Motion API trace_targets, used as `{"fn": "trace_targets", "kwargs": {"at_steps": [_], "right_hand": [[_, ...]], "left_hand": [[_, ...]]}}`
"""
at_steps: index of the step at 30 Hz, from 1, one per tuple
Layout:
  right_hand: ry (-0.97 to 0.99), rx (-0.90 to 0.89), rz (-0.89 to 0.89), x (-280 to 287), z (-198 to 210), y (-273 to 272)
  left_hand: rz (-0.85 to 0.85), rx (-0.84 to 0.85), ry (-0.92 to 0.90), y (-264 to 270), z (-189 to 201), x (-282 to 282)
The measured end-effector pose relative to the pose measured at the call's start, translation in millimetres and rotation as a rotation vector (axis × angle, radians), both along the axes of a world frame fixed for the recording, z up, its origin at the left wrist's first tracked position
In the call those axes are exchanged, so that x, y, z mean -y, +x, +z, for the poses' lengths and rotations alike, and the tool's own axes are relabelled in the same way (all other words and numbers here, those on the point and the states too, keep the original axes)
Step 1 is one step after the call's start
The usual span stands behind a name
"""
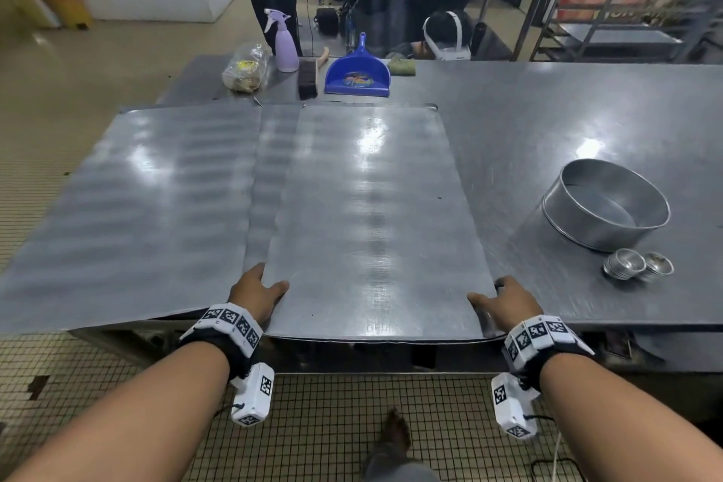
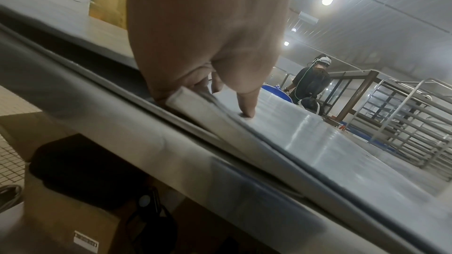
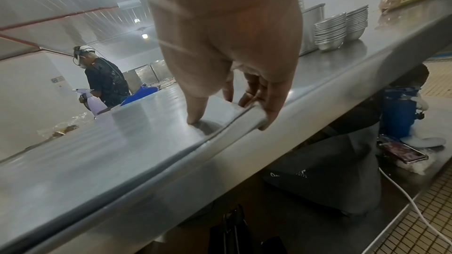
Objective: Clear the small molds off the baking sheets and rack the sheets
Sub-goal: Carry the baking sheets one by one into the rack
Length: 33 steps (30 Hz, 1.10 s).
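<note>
A: Hands? Sheet?
B: Left hand (image 1: 256,292) and right hand (image 1: 508,301) each grasp a near corner of the top baking sheet (image 1: 371,207), thumbs on top.
A: Advice?
B: Lift level; small molds (image 1: 635,266) sit stacked right of the right hand, rack (image 1: 626,12) far beyond.

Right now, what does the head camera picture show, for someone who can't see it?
Both hands, left hand and right hand, grip the near corners of a bare baking sheet on a steel table. Stacked small molds sit to its right.
</note>
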State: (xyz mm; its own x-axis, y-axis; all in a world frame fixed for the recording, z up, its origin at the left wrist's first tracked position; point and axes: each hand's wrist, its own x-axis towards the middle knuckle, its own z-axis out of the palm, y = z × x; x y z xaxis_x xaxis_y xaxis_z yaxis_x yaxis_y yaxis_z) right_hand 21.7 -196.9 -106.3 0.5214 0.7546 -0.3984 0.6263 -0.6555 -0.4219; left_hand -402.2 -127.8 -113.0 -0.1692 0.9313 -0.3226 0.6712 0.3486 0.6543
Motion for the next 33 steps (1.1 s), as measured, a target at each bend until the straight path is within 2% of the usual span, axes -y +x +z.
{"fn": "trace_targets", "kwargs": {"at_steps": [4,10,14,18,26,30,33], "right_hand": [[-0.012,0.01,-0.005,6,-5,3],[0.053,-0.088,-0.02,9,-6,4],[0.107,-0.183,-0.022,11,4,12],[0.059,-0.264,0.019,20,7,18],[-0.059,-0.365,0.074,57,-17,23],[-0.048,-0.369,0.117,57,-18,23],[0.042,-0.319,0.073,51,-17,19]], "left_hand": [[-0.009,-0.025,-0.003,-2,2,6],[-0.036,-0.046,-0.002,-5,14,11],[-0.023,-0.011,0.029,-11,25,15],[0.018,0.059,-0.007,-17,33,30],[0.069,0.161,-0.085,-42,7,76],[0.056,0.202,-0.149,-47,6,76],[0.085,0.194,-0.098,-42,7,74]]}}
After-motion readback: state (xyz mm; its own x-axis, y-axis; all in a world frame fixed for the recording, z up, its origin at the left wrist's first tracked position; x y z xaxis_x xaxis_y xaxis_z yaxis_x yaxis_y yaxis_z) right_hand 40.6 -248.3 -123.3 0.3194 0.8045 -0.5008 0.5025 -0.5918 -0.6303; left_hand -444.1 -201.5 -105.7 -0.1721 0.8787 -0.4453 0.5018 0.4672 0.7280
